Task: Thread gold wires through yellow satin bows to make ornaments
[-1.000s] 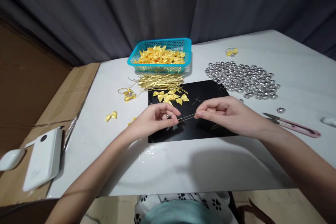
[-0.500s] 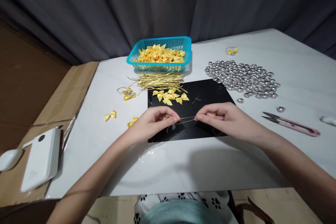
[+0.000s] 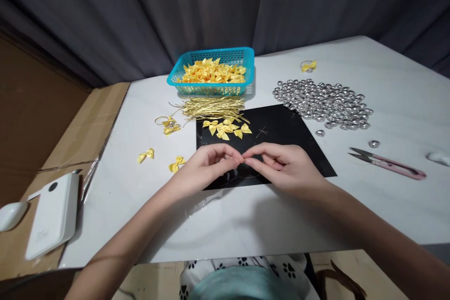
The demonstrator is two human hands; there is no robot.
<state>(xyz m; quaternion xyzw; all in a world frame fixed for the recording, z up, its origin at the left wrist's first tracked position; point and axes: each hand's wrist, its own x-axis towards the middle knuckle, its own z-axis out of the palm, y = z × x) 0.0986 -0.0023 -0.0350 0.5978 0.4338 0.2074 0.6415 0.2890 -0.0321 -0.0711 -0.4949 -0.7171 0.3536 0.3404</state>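
Observation:
Over the black mat [image 3: 295, 136], my left hand [image 3: 216, 161] and my right hand [image 3: 281, 164] meet fingertip to fingertip, both pinched closed. Between them they grip a thin gold cord, mostly hidden by the fingers; a faint curve of it hangs below. Several yellow ribbon bows [image 3: 227, 127] lie on the mat just beyond my left hand, beside a few short crossed strands [image 3: 262, 132]. Another yellow bow [image 3: 176, 164] rests on the table by my left wrist. Behind the mat lies a bundle of gold cords [image 3: 213, 108].
A blue basket [image 3: 210, 89] of yellow bows stands at the back. Silver heart beads [image 3: 325, 103] are heaped at the right, with pink-handled thread snips [image 3: 390, 164] nearer. Finished-looking bow-and-bead loops [image 3: 169, 124] lie left. A white power bank [image 3: 54, 215] sits on cardboard at far left.
My right hand has moved left until its fingertips meet those of my left hand. The stretch of cord that showed between them is now mostly hidden. The view has shifted slightly.

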